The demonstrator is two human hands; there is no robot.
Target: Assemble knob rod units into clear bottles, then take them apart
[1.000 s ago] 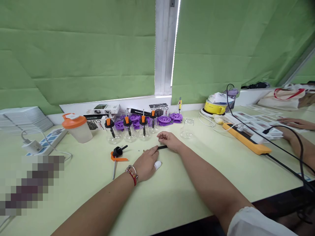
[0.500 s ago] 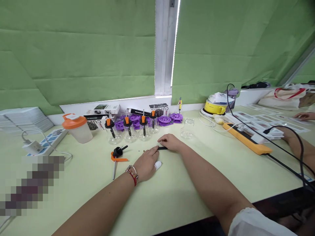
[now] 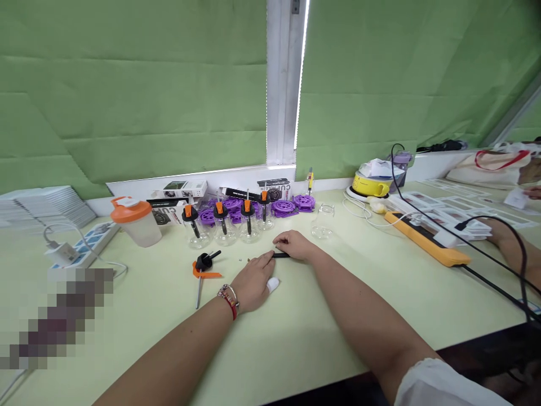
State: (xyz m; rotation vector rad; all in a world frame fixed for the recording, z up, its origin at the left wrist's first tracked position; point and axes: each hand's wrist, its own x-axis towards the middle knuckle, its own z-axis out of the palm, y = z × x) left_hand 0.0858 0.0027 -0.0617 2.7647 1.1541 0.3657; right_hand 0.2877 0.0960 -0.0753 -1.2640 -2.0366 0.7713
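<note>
Both of my hands rest on the pale green table, meeting over a thin black rod that lies flat. My right hand curls over the rod's right end and pinches it. The fingertips of my left hand touch its left end; a white cot covers the thumb and a beaded bracelet circles the wrist. A few tiny dark bits lie just left of the rod. A black and orange stopper with a metal pin lies further left.
Several glass bulbs with orange and black stoppers stand behind my hands, before purple reels and boxes. An empty glass jar, an orange-lidded cup, a power strip and a yellow bar are around. Another person's arm works at right.
My right hand lowered its fingers onto the rod and settled; the left hand barely moved. The other person's far hand lifted a card away to the right.
</note>
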